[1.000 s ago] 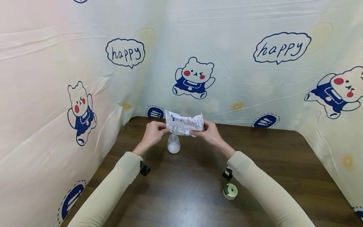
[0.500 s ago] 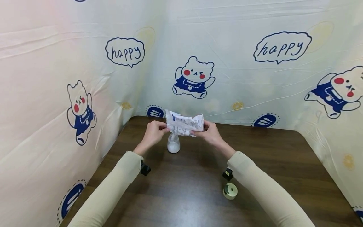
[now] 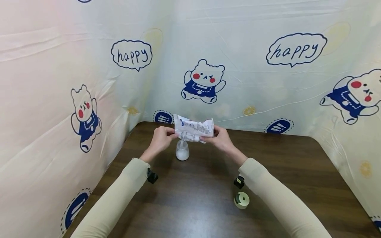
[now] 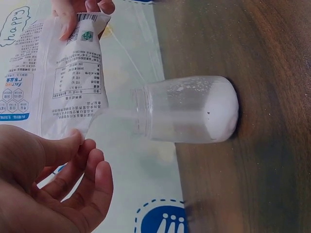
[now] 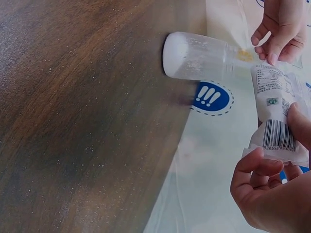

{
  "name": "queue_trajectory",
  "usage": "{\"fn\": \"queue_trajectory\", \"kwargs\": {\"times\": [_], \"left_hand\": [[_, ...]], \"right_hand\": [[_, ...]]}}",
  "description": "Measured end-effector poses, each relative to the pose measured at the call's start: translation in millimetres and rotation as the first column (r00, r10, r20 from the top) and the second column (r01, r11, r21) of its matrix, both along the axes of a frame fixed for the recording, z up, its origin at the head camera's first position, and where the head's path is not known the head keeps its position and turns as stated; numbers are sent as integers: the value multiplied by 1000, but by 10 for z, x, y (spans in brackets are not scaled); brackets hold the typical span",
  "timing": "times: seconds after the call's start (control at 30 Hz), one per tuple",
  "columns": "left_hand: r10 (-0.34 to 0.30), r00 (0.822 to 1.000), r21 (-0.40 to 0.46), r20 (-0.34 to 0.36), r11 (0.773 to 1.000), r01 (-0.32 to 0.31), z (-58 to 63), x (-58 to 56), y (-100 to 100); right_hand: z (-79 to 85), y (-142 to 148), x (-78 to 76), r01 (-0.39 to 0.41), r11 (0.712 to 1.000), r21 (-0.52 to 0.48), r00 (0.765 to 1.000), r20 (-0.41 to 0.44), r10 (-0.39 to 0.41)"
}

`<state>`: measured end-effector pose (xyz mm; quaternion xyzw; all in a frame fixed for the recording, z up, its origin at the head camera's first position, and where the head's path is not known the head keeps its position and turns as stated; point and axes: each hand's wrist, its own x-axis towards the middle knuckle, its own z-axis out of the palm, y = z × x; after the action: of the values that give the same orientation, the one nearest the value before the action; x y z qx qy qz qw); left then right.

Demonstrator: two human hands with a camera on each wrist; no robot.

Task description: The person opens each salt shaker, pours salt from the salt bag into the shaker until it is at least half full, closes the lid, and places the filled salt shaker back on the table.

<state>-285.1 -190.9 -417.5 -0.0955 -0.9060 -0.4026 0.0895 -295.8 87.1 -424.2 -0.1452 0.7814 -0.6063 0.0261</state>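
Observation:
A white printed salt bag [image 3: 194, 128] is held sideways by both hands above a small clear glass jar [image 3: 182, 152]. My left hand [image 3: 161, 139] pinches the bag's corner beside its opening, thumb against fingertips in the left wrist view. At the other end, near the barcode [image 5: 279, 135], my right hand [image 3: 221, 140] grips the bag between thumb and fingers. A stream of white salt [image 4: 114, 114] runs from the bag's corner into the jar mouth. The jar stands upright on the table, and white salt [image 4: 221, 115] covers its bottom. Grains cling to its inner wall.
A pale green lid [image 3: 241, 200] with a dark green part lies on the brown wooden table [image 3: 190, 198], near the right forearm. White specks dot the tabletop in the wrist views. A printed curtain [image 3: 244, 82] surrounds the table's back and sides.
Both hands and the bag stay almost in place above the jar, with only slight shifts. The lid has not moved.

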Motion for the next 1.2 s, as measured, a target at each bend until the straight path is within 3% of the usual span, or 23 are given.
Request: {"fn": "queue_trajectory", "kwargs": {"times": [1.2], "left_hand": [[-3, 1000, -1, -6, 1000, 3, -30, -4, -3]], "right_hand": [[-2, 9, -7, -9, 1000, 20, 999, -50, 10]]}}
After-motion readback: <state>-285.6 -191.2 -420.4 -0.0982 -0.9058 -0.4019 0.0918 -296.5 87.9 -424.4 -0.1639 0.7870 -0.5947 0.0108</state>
